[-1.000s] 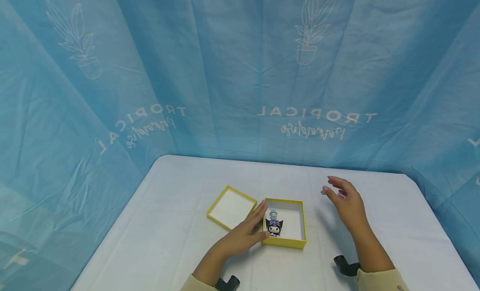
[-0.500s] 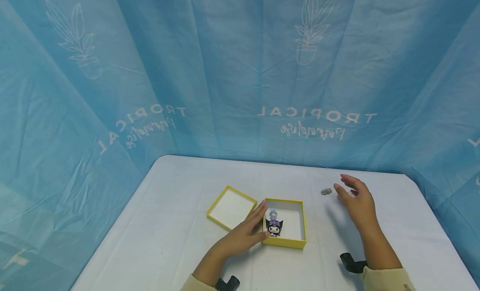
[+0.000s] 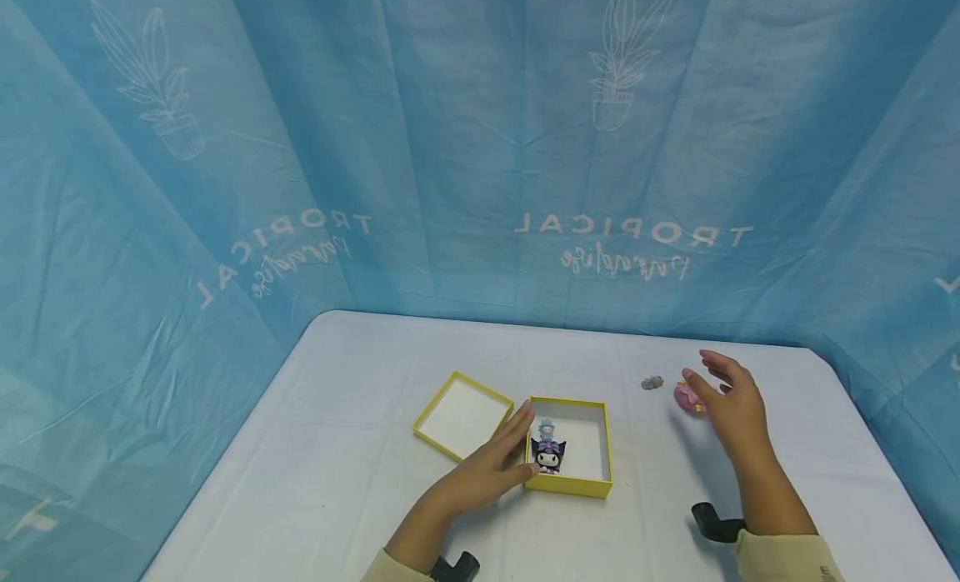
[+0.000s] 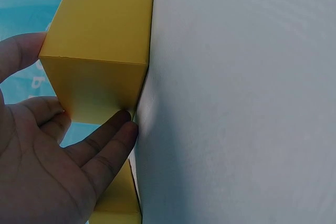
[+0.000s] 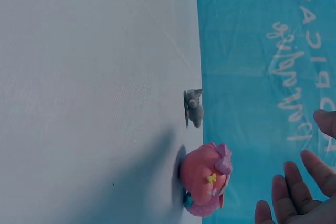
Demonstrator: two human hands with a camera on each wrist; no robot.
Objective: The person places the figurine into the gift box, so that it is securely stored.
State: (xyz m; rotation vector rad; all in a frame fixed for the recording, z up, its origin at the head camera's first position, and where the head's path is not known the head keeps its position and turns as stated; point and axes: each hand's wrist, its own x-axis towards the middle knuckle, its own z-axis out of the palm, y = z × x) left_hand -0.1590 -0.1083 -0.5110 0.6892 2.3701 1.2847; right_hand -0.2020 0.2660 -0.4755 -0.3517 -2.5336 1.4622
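Observation:
My left hand (image 3: 480, 480) rests against the left side of a yellow box (image 3: 573, 486), fingers extended along the wall and thumb at the near rim. Inside the box, by its left wall, are a black-and-white figurine (image 3: 548, 459) with a purple bow and a small light-blue figurine (image 3: 547, 430). My right hand (image 3: 733, 411) hovers at the right with fingers loosely spread, holding nothing. Just left of it, partly behind the thumb, stands a pink figurine (image 5: 202, 177) with bows. A small grey figurine (image 5: 193, 109) is a little farther left on the table.
The yellow-rimmed lid (image 3: 461, 415) lies inside up, left of the box, partly covered by my left hand. A white cloth covers the table (image 3: 360, 449). Blue printed curtains (image 3: 480, 148) hang behind and along the sides.
My right hand has moved rightward, away from the small grey figurine, bringing that one and then the pink figurine into view. My left hand and the box have stayed still.

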